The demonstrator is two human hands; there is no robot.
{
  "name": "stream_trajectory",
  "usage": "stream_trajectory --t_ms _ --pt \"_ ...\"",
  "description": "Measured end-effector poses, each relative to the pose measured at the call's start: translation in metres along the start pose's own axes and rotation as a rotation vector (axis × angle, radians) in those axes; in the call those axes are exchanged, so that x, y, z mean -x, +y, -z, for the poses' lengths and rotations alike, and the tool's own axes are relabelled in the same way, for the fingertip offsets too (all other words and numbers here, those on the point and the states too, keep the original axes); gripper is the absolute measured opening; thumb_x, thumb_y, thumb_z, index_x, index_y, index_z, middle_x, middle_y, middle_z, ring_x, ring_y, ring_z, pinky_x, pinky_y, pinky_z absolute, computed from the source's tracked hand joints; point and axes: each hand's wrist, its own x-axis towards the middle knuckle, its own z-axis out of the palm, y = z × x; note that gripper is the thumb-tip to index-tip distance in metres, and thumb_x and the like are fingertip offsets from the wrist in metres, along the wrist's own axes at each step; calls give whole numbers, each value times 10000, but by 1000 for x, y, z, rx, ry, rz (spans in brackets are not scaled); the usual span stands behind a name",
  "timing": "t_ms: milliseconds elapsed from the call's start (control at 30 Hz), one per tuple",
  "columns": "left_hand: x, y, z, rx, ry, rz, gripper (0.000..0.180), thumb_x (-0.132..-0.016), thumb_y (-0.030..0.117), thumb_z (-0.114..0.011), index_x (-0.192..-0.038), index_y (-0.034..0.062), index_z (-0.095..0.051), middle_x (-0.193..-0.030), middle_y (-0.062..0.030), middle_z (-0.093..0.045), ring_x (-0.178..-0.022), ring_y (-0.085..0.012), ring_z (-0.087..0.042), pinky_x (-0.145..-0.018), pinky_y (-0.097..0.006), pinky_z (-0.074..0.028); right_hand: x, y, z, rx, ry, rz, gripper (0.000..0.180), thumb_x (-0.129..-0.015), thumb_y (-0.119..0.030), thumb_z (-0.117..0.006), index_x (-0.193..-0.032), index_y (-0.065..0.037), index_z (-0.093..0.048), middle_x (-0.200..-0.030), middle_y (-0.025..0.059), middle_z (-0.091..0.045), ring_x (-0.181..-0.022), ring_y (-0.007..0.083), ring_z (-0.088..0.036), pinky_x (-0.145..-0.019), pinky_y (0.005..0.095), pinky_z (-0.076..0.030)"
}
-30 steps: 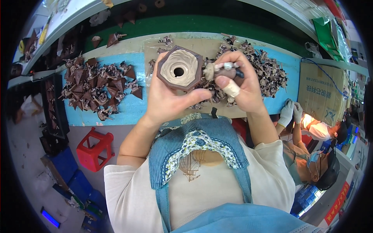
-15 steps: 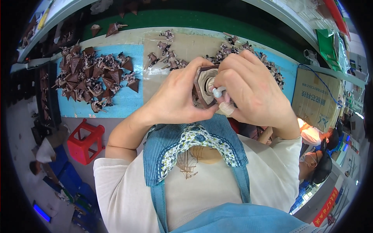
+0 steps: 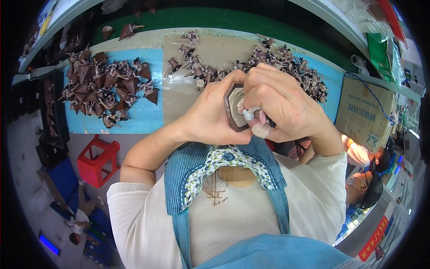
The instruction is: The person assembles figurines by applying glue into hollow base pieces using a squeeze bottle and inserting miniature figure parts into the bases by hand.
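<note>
In front of my chest, my left hand (image 3: 207,113) is closed around a brown hexagonal piece (image 3: 231,106) with a cream-coloured, hollow-looking inner face. The fingers of my right hand (image 3: 286,103) pinch a small figurine (image 3: 253,114) with pale blue, pink and translucent whitish parts. It is pressed up against the inner face of the hexagonal piece; my fingers hide most of it, so I cannot tell whether the two are joined. Beyond my hands, a pile of small brown, cream and black figurine parts (image 3: 293,67) spreads over the worktop.
Brown pointed pieces with figures (image 3: 107,87) are heaped on a blue mat (image 3: 85,127) at the left. Below it stands a red stool (image 3: 97,160). A cardboard box (image 3: 365,114) and a green bin (image 3: 378,56) are at the right, where other people (image 3: 360,184) sit.
The hexagonal piece has turned, so its inner face looks narrower and faces more toward my right hand. Both hands have shifted slightly, with the figurine still pinched.
</note>
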Motion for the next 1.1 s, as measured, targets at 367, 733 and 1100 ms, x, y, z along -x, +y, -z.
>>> stream_trajectory --t_ms 367,733,1100 --pt "-8 0 7 490 -60 314 622 -618 122 -813 -1113 3 -456 -962 -30 -562 -904 -105 -551 -787 -251 -458 -3 7 13 27 -39 -196 292 -654 -74 -629 -904 -8 -495 -955 137 -510 -886 330 -495 -760 394 -412" --pt "2 -18 9 -64 142 111 663 -593 147 -792 -1130 -13 -438 -939 -104 -604 -850 -148 -602 -778 -293 -491 -7 17 -43 -216 415 -457 320 -834 -100 -402 -1116 22 -494 -1101 136 -537 -1042 212 -536 -922 344 -414" --pt "32 -46 115 -670 111 492 646 -632 122 -743 -1168 -25 -413 -874 -162 -603 -789 -266 -634 -687 -361 -510 -9 59 -48 54 156 -188 547 -739 -216 -660 -1203 5 -473 -1197 192 -492 -1073 371 -475 -932 461 -380"
